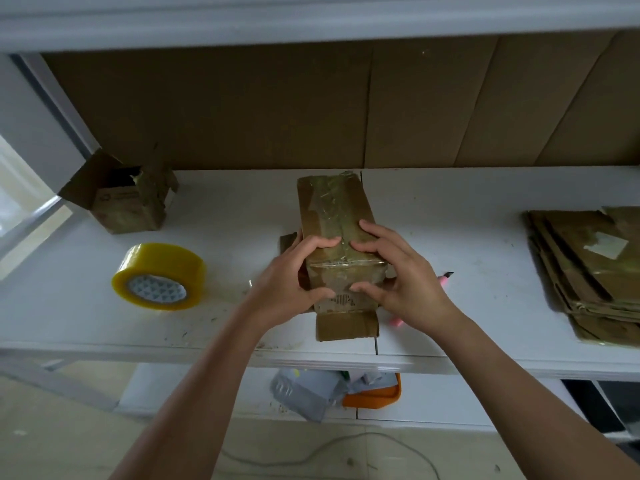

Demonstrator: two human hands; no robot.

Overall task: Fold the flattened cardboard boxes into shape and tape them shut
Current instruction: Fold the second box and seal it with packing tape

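Box sat mid-shelf, long side running away from the person, near end gripped by both hands. Left hand curled round the box's near-left corner, fingers on top, thumb on the end face. Right hand did the same on the near-right corner. Bottom flap stuck out loose below the end face toward the shelf edge. Likely light, fairly stiff but worn; old glossy tape on top looked slick, so hold by edges and corners, not the taped seam. Tape roll lay left of the box, flattened stack well right, open small box back-left. Pink cutter just right of the box, mostly hidden by the right hand. Box's far end and left side not visible; print on the end face unreadable.
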